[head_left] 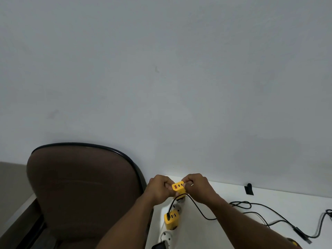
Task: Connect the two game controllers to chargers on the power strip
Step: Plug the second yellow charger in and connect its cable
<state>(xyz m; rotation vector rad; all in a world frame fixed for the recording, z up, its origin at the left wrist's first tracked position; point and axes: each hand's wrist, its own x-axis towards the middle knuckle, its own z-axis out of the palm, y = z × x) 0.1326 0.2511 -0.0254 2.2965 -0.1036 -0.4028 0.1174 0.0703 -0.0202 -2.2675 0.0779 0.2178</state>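
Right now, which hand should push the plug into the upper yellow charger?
Right hand, probably: it pinches at the upper yellow charger's port face, cable trailing beneath. The left hand steadies the body.

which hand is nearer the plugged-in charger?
Left. The left hand is up-left of the lower charger; the right hand is farther up-right. Both grip the upper charger.

We plug in at the far charger.
Our left hand point(159, 190) and right hand point(196, 187) pinch the yellow charger point(178, 188) over the white power strip point(166, 230).
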